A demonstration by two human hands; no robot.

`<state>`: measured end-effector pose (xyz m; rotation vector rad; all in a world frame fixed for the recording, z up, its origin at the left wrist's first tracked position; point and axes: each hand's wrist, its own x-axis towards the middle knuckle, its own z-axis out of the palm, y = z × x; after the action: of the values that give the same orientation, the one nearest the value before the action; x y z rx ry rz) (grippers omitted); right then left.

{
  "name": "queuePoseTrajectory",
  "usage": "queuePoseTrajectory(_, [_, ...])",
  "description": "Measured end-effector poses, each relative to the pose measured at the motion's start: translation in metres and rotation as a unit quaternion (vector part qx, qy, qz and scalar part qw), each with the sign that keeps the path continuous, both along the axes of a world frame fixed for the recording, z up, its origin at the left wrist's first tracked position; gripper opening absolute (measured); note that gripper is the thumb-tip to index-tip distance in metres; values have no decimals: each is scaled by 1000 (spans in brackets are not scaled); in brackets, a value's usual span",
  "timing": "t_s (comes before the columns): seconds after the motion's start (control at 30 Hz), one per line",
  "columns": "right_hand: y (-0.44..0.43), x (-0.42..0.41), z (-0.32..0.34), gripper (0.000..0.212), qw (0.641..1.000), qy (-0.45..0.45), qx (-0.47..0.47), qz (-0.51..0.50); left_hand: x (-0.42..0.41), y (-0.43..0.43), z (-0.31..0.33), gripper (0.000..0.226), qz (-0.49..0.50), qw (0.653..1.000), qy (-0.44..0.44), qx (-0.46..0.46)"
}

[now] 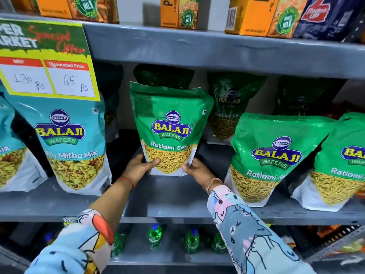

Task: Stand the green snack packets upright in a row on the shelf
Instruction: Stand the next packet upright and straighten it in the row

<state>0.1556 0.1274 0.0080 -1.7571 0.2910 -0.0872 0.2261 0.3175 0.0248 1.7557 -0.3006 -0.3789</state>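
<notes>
- On the middle shelf point(177, 196), head view: a green packet point(170, 127) stands upright, a little way back from the front edge, its top leaning slightly toward the back.
- The left hand point(138, 168) grips its lower left corner, thumb across the clear window on the front, the other fingers point(136, 158) curled behind the edge.
- The right hand point(197, 169) holds the lower right corner the same way, closed on the packet's edge; only the thumb and knuckles show.
- Whether the packet's base touches the shelf cannot be told; the hands cover the corners.
- Directly behind it a dark green packet point(164, 75) shows above its top.
- To the right, further back, another packet point(227, 107) stands in shadow, with one more point(304, 95) beyond it.
- At the shelf's front right, two green packets point(276, 155) point(343, 163) stand upright side by side, just touching.
- To the left stand teal packets point(73, 139), well apart from the held one, with a yellow price sign point(49, 62) hanging over their tops.
- Orange cartons point(256, 16) sit on the shelf above.
- Green bottles point(155, 234) stand on the shelf below.
- Patterned sleeves point(246, 234) cover both forearms.
</notes>
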Motion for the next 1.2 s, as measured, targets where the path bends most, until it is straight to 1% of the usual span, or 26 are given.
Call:
queuePoseTrajectory(0.17, [10, -14, -3, 26, 999, -26, 32, -24, -14, 9, -3, 15, 35, 999, -7, -5])
queuePoseTrajectory(0.27, [16, -27, -9, 18, 998, -24, 40, -46, -28, 14, -9, 11, 56, 998, -19, -8])
queuePoseTrajectory(0.4, [25, -44, -15, 6, 998, -28, 9, -50, -51, 20, -12, 8, 84, 995, -25, -43])
queuePoseTrajectory(0.43, [27, -49, -15, 7, 998, -30, -6, -53, -55, 22, -13, 10, 85, 995, -25, -44])
queuePoseTrajectory(0.47, [28, -52, -16, 15, 998, -32, -21, -55, -58, 25, -14, 11, 83, 995, -30, -42])
queuePoseTrajectory(0.5, [29, -56, -16, 19, 998, -28, -32, -55, -61, 27, -15, 11, 84, 995, -34, -39])
queuePoseTrajectory(0.57, [32, -61, -14, 15, 997, -28, -36, -62, -65, 29, -16, 12, 89, 994, -41, -38])
queuePoseTrajectory(0.7, [34, -65, -15, 21, 997, -28, -34, -56, -74, 29, -13, 10, 107, 992, -45, -44])
queuePoseTrajectory(0.77, [33, -64, -16, 19, 997, -27, -34, -59, -74, 29, -15, 13, 113, 992, -41, -44])
queuePoseTrajectory(0.87, [35, -65, -12, 12, 998, -33, -16, -50, -71, 28, -18, 11, 124, 990, -43, -55])
queuePoseTrajectory(0.93, [37, -67, -7, 16, 998, -34, 5, -47, -72, 29, -17, 9, 124, 990, -44, -50])
queuePoseTrajectory(0.97, [38, -69, -3, 19, 998, -40, 27, -46, -74, 29, -17, 14, 118, 991, -44, -53])
queuePoseTrajectory(1.0, [39, -69, 4, 21, 996, -56, 54, -53, -75, 29, -14, 21, 111, 990, -49, -68])
queuePoseTrajectory(1.07, [39, -68, 18, 26, 982, -121, 107, -101, -76, 31, -6, 33, 127, 980, -33, -150])
queuePoseTrajectory(1.13, [36, -63, 36, 32, 950, -200, 155, -180, -74, 33, 12, 37, 140, 961, -5, -239])
queuePoseTrajectory(1.2, [33, -55, 52, 30, 919, -253, 195, -231, -66, 33, 28, 37, 138, 953, -16, -267])
